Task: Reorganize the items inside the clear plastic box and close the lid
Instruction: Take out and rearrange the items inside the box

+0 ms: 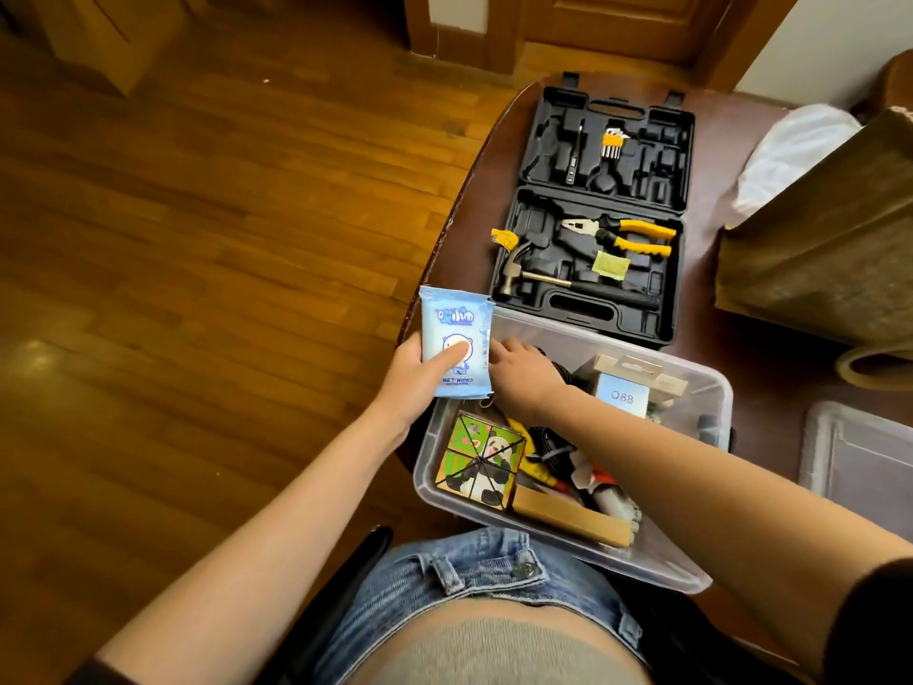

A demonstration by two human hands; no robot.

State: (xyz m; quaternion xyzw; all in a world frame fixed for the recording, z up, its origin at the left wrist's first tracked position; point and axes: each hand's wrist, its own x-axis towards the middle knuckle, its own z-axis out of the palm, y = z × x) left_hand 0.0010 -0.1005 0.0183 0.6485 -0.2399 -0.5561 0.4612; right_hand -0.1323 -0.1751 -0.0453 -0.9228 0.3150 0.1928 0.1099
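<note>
The clear plastic box (701, 383) sits on the table edge in front of me, lid off. My left hand (417, 373) grips a blue pack of wet wipes (457, 338), upright above the box's far left corner. My right hand (523, 373) reaches into the box's far left part, fingers curled downward behind the pack; what they touch is hidden. Inside lie a panda picture cube (481, 457), black cables (548, 442), a white and blue carton (625, 388), a flat brown box (573, 519) and small tools. The clear lid (859, 457) lies to the right.
An open black tool case (593, 220) with pliers, a hammer and hex keys lies just behind the box. A brown paper bag (830, 239) stands at the right, with a white plastic bag (795, 150) behind it. Wooden floor lies left of the table.
</note>
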